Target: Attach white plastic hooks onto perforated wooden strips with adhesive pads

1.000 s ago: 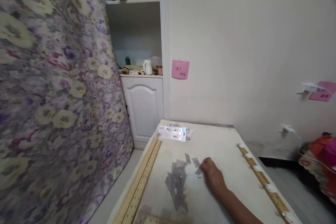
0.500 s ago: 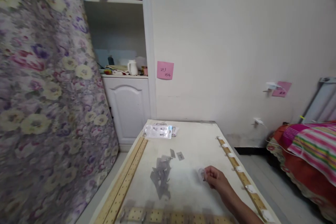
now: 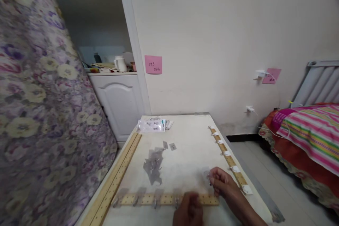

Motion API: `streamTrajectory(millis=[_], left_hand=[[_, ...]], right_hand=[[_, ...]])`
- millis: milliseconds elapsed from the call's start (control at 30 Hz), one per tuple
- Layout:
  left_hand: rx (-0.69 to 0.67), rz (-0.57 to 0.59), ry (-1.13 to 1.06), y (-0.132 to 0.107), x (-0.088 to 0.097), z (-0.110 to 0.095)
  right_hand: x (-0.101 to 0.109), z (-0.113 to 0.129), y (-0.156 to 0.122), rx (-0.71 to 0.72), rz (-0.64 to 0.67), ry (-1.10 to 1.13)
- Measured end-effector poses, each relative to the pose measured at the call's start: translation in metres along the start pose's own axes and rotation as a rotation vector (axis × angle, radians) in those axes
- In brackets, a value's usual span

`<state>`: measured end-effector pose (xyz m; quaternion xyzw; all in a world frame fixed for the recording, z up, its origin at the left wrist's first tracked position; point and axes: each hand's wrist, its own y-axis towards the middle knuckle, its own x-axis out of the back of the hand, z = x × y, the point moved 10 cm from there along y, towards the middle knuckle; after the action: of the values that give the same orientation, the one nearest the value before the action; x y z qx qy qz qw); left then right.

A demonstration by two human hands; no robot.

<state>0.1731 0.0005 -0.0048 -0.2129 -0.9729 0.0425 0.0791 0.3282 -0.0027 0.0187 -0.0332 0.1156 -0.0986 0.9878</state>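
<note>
My right hand (image 3: 222,182) pinches a small clear adhesive hook (image 3: 207,174) with a metal tip, above the right part of the table (image 3: 189,148). My left hand (image 3: 188,209) is over the near perforated wooden strip (image 3: 166,198), smeared by motion, so its grip does not show. Several clear hooks with metal prongs are spaced along that strip, one of them a metal hook (image 3: 155,203) left of my left hand. A pile of grey translucent hooks (image 3: 153,165) lies left of the middle, with two small grey squares (image 3: 172,146) beyond it.
Two long perforated strips (image 3: 120,169) lie along the table's left side. Another strip (image 3: 224,147) on the right bears several white round-backed hooks (image 3: 235,169). Clear packaging (image 3: 151,125) lies at the far left. A bed (image 3: 304,134) stands right, a floral curtain (image 3: 53,113) left.
My left hand has come into view over the near strip. My right hand still holds the hook and is nearer that strip. The view has shifted right and down.
</note>
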Motion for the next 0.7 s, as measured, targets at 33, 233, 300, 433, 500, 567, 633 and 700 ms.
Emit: streamTrajectory(millis=[33, 233, 300, 433, 500, 567, 633, 700], left_hand=[[-0.123, -0.067, 0.102, 0.002, 0.006, -0.018], [-0.391, -0.096, 0.366, -0.001, 0.0, -0.076], [-0.373, -0.068, 0.374, -0.001, -0.001, -0.08], [-0.349, -0.073, 0.384, -0.006, 0.004, -0.083], [-0.317, -0.066, 0.374, -0.007, 0.006, -0.08], [-0.259, -0.06, 0.331, -0.005, 0.01, -0.072], [-0.198, -0.051, 0.25, -0.003, 0.011, -0.063], [-0.143, -0.041, 0.127, 0.001, 0.01, -0.053]], right_hand=[[-0.005, 0.002, -0.003, 0.007, 0.027, -0.012], [-0.033, 0.003, -0.012, 0.014, 0.169, -0.147], [-0.039, 0.0, -0.014, 0.013, 0.21, -0.164], [-0.041, -0.001, -0.017, 0.013, 0.238, -0.215], [-0.038, 0.001, -0.018, 0.021, 0.228, -0.252], [-0.033, 0.007, -0.017, 0.048, 0.198, -0.292], [-0.028, 0.014, -0.016, 0.08, 0.168, -0.331], [-0.024, 0.019, -0.014, 0.093, 0.153, -0.349]])
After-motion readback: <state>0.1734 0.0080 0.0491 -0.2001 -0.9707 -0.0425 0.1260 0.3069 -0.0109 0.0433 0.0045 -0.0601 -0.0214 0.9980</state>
